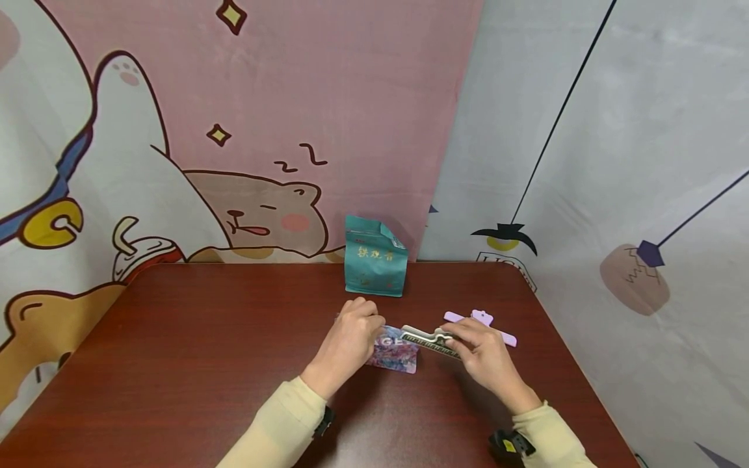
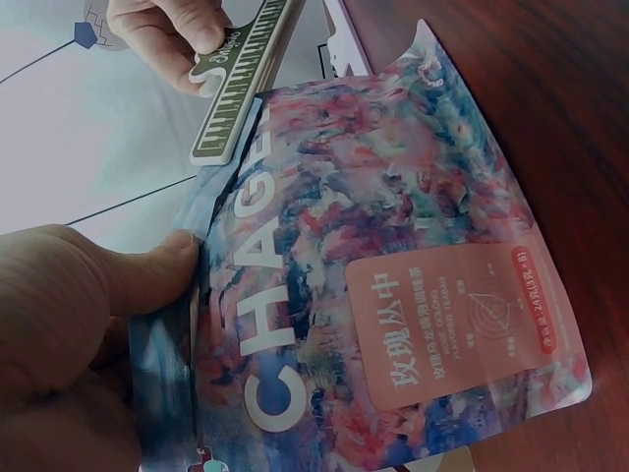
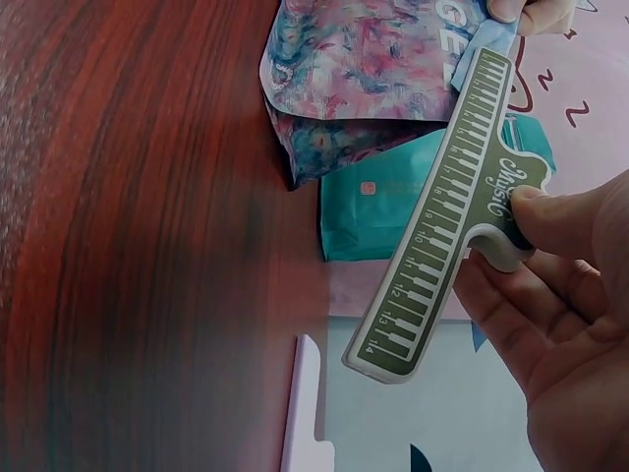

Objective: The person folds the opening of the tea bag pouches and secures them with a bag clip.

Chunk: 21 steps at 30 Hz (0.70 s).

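A colourful tea pouch [image 2: 324, 226] with "CHAGEE"-style white lettering and a pink label stands upright on the table. My left hand [image 1: 348, 335] pinches its folded top edge, thumb on the printed side. In my right hand [image 1: 482, 354] is a long dark-green and white clip [image 3: 442, 226] printed with piano keys, numbers and the word "Music". Thumb and fingers squeeze the clip's handle. The far end of the clip overlaps the right end of the pouch's folded top in the left wrist view. The left fingers behind the pouch are partly hidden.
Behind the hands, a teal pouch [image 1: 376, 257] with Chinese characters stands near the table's back edge. A pale purple clip [image 1: 508, 338] lies on the right, partly behind the right hand. The brown wooden table [image 1: 175, 364] meets a cartoon-printed cloth [image 1: 351, 97] at the back.
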{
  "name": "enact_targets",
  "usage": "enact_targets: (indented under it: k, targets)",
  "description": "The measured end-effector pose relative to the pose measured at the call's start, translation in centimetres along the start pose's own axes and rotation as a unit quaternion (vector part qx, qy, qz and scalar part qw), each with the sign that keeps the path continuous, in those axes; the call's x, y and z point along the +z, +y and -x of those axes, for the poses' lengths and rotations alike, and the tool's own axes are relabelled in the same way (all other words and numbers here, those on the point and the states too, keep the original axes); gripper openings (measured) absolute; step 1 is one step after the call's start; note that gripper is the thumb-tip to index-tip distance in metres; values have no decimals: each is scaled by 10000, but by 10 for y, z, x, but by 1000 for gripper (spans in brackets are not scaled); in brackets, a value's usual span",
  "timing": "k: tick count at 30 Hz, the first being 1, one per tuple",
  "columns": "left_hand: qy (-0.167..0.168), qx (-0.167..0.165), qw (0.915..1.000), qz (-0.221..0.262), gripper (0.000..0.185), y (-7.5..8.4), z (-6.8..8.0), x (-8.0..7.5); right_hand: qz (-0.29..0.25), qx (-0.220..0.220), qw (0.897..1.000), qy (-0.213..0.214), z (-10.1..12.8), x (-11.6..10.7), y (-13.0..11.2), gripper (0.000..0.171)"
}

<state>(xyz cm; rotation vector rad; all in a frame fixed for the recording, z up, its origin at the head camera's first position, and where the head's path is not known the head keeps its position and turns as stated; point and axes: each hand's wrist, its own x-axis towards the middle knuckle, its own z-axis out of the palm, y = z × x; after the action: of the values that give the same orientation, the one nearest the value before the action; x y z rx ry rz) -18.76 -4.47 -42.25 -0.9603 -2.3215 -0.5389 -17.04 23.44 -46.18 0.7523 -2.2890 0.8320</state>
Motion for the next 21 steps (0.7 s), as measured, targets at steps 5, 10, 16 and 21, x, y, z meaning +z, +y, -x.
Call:
enact_targets:
  k: [5,10,16,21]
  targets:
    - [-3,28,10000,-9,11,-1,0,1,9,-44,10000,29,-2,2,-2,40]
    - [6,19,10000,20,10,-1,0,1,-10,-60,10000,22,-4,4,-4,40]
    - [12,37,10000,80,9,-2,0,1,-35,-109,9999,39,-7,5,-6,40]
    - [16,59,9999,128,10,-3,0,1,15,2,10000,19,-7,6,-8,40]
